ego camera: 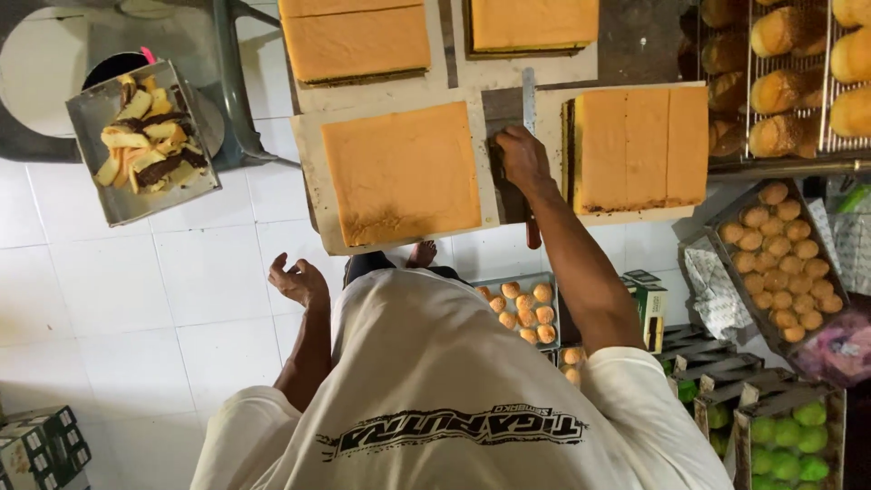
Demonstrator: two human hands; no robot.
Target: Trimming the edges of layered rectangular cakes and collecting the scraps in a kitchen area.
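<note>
The right hand [523, 154] is clenched around the handle of a long knife [528, 109], whose narrow blade points away from the fist across the worktable [635, 36]. Just to one side of that grip lies a square slab of orange cake [402, 172] on a pale sheet of paper [308, 172], whole and uncut as far as I can see; just to the other side sits another orange cake [641, 145], already sliced into three long strips, its dark layered edge showing nearest the fist. Beyond the blade tip, further up the table, two more orange slabs [356, 41] lie on their own papers. The left hand [298, 279] hangs released, palm up and fingers loosely curled, holding nothing, well apart from the knife and below the table edge over the white tiled floor [136, 308]. Well off from that empty hand, a metal tray [109, 213] holds a heap of yellow and brown cake trimmings [145, 136]. Below the gripping arm, trays of small round buns [782, 263] and green cakes [789, 440] are stacked.
</note>
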